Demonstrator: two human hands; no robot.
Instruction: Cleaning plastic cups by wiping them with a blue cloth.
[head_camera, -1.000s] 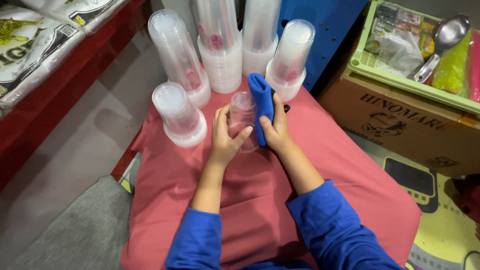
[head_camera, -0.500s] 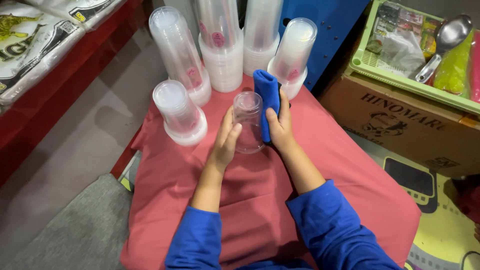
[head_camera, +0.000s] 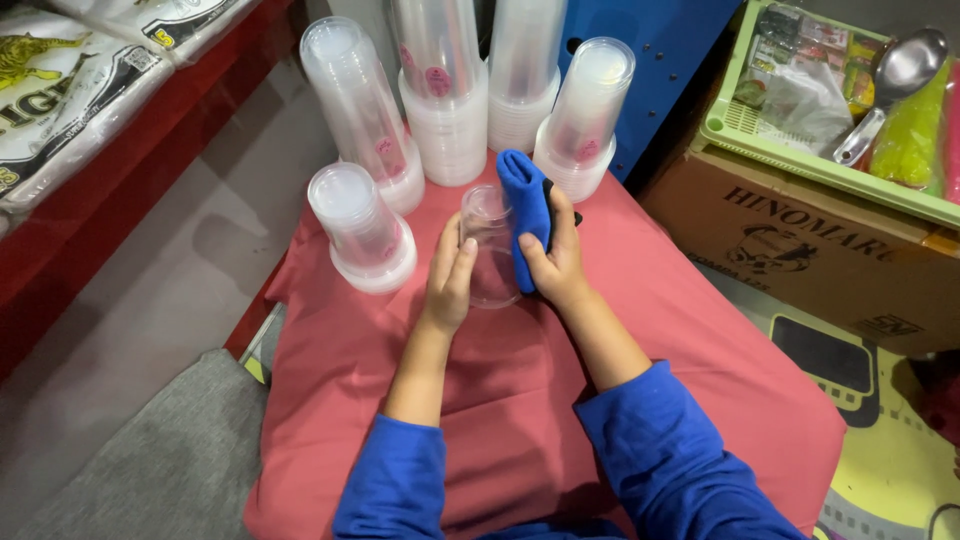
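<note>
Clear plastic cup, stacks crowding close

Clear plastic cup stands upright mid-worktop on the red cloth, the left hand clamped around its side. The right hand is clamped on a blue rag pressed to the cup's wall. Thin walls could buckle under a hard squeeze. Tall cup stacks from 10 to 1 o'clock, one short stack at 9, could topple if an elbow swings; a cardboard box hems in 3 o'clock

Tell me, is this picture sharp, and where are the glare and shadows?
Head view: mostly sharp; the clear cup between left hand and right hand is hard to outline. Soft glare on the cup stacks; their shadows fall left onto the grey floor.
</note>
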